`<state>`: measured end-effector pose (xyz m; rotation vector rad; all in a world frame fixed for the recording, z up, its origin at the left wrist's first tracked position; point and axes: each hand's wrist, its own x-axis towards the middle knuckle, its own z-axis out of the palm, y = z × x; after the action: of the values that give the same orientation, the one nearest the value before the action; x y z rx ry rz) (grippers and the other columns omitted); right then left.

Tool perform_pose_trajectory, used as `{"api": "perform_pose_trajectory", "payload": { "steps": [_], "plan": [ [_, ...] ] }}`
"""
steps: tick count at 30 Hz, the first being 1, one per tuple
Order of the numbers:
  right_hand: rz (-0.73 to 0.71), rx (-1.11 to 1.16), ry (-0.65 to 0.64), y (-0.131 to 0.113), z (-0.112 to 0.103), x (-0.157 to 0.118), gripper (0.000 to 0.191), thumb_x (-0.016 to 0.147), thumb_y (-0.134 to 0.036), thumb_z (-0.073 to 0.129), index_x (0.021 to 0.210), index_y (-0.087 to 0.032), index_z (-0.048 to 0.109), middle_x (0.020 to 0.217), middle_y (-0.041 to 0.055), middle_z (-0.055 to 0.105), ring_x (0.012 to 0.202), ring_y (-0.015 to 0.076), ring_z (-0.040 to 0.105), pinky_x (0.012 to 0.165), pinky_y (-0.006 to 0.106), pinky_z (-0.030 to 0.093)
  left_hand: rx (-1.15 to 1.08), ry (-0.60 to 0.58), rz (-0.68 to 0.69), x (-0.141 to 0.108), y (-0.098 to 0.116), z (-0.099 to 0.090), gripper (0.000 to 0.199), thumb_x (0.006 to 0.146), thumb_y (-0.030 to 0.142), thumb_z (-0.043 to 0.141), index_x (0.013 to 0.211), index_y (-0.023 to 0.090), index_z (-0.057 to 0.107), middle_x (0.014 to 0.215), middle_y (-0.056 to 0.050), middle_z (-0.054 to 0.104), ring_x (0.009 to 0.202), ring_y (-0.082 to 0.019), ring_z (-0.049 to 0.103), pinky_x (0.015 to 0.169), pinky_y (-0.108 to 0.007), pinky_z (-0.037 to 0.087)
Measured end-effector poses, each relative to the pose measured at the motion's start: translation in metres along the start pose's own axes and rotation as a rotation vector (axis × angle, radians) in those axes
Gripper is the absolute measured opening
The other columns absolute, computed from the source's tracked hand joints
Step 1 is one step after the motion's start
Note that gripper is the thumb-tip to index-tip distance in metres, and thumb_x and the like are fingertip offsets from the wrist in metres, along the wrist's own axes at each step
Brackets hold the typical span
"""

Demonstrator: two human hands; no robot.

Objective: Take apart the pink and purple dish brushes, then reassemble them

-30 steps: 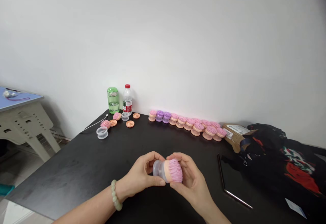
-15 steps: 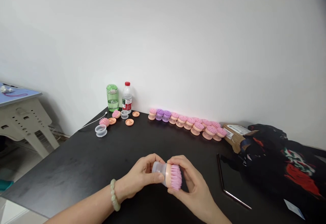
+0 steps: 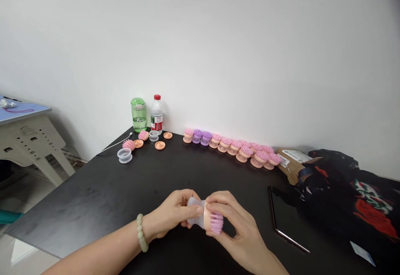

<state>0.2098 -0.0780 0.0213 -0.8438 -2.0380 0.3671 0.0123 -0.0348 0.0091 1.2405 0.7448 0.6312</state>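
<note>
A scrub brush (image 3: pixel 207 219) with pink bristles, a peach collar and a clear hollow body lies sideways between my hands, above the black table (image 3: pixel 150 200). My left hand (image 3: pixel 176 209) closes on the clear body, thumb along its near side; a pale green bead bracelet circles that wrist. With fingers over the top and thumb beneath, my right hand (image 3: pixel 234 221) grips the peach collar and covers part of the bristles. At the back left lie a clear cup part (image 3: pixel 124 156), peach caps (image 3: pixel 160 145) and a pink bristle head (image 3: pixel 128 144).
Along the wall runs a row of finished-looking pink and purple brushes (image 3: pixel 225 143). A green bottle (image 3: pixel 138 114) and a red-capped water bottle (image 3: pixel 156 116) stand at the back left. On the right are a carton (image 3: pixel 289 164), a black bag (image 3: pixel 331 200) and a bent metal rod (image 3: pixel 276 228).
My right fingers have shifted further over the collar and bristles, hiding more of the brush head. My left hand keeps its hold on the clear body. The view has tilted slightly.
</note>
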Motion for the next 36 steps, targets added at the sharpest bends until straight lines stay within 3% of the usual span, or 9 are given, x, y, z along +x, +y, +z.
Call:
{"api": "perform_pose_trajectory", "payload": {
  "steps": [10,15,19,21,25,28,31,34,36],
  "plan": [
    [-0.129,-0.085,-0.085,0.000,-0.003,-0.002,0.041,0.086,-0.004,0.060,0.120,-0.028,0.062,0.106,0.0074,0.070,0.100,0.0258,0.066,0.084,0.040,0.057,-0.152,-0.123,-0.057,0.004,-0.009,0.005,0.056,0.085,0.070,0.050,0.071,0.016,0.053,0.058,0.000,0.056,0.043,-0.006,0.039,0.041,-0.021,0.019],
    [0.178,-0.112,0.061,0.012,0.005,-0.010,0.042,0.080,-0.028,0.075,0.119,-0.026,0.060,0.100,0.0074,0.071,0.088,0.0260,0.070,0.077,0.037,0.059,0.015,-0.037,0.130,0.002,-0.008,0.004,0.043,0.083,0.059,0.065,0.092,0.017,0.057,0.074,0.001,0.056,0.060,-0.010,0.049,0.056,-0.022,0.037],
    [0.493,0.165,0.059,0.015,0.011,-0.008,0.025,0.086,-0.035,0.063,0.108,-0.024,0.061,0.086,0.0030,0.071,0.074,0.0204,0.071,0.066,0.030,0.059,0.066,-0.007,0.378,0.001,-0.007,-0.001,0.042,0.072,0.039,0.082,0.106,0.023,0.063,0.105,-0.004,0.053,0.090,-0.018,0.054,0.080,-0.030,0.046],
    [0.561,0.304,0.057,0.014,0.012,-0.006,0.024,0.085,-0.036,0.063,0.106,-0.023,0.061,0.085,0.0028,0.070,0.073,0.0198,0.071,0.064,0.029,0.059,0.046,-0.008,0.405,0.001,-0.007,-0.003,0.056,0.067,0.037,0.087,0.115,0.027,0.061,0.115,-0.005,0.049,0.101,-0.021,0.053,0.087,-0.033,0.045],
    [0.532,0.335,0.139,0.012,0.013,-0.006,0.031,0.077,-0.028,0.069,0.107,-0.024,0.061,0.095,0.0044,0.070,0.082,0.0212,0.072,0.071,0.031,0.059,-0.058,0.000,0.276,0.001,-0.007,-0.007,0.075,0.069,0.061,0.079,0.130,0.029,0.048,0.121,-0.007,0.049,0.104,-0.023,0.051,0.086,-0.035,0.044],
    [0.495,0.289,0.186,0.015,0.015,-0.009,0.034,0.075,-0.026,0.071,0.108,-0.024,0.062,0.100,0.0054,0.071,0.089,0.0227,0.072,0.079,0.033,0.059,-0.048,0.022,0.180,0.000,-0.005,-0.007,0.064,0.078,0.078,0.053,0.106,0.020,0.058,0.098,-0.004,0.055,0.084,-0.018,0.050,0.075,-0.032,0.042],
    [0.462,0.222,0.204,0.019,0.016,-0.012,0.040,0.074,-0.025,0.074,0.112,-0.026,0.061,0.105,0.0057,0.071,0.097,0.0242,0.070,0.084,0.035,0.058,0.000,0.022,0.171,-0.001,0.000,-0.006,0.053,0.083,0.071,0.056,0.082,0.018,0.056,0.078,0.001,0.049,0.073,-0.014,0.044,0.070,-0.029,0.038],
    [0.451,0.207,0.203,0.021,0.015,-0.013,0.040,0.075,-0.026,0.074,0.113,-0.027,0.060,0.105,0.0052,0.071,0.096,0.0238,0.071,0.084,0.035,0.058,-0.014,-0.049,0.233,-0.001,0.005,-0.008,0.038,0.078,0.050,0.075,0.098,0.020,0.062,0.091,-0.001,0.055,0.084,-0.017,0.051,0.079,-0.031,0.040],
    [0.454,0.217,0.213,0.020,0.014,-0.012,0.038,0.076,-0.026,0.073,0.112,-0.026,0.060,0.103,0.0051,0.072,0.094,0.0233,0.071,0.083,0.034,0.058,-0.010,-0.092,0.313,-0.001,0.005,-0.012,0.056,0.071,0.040,0.084,0.119,0.025,0.060,0.113,-0.005,0.057,0.107,-0.023,0.053,0.093,-0.036,0.040]
  ]
}}
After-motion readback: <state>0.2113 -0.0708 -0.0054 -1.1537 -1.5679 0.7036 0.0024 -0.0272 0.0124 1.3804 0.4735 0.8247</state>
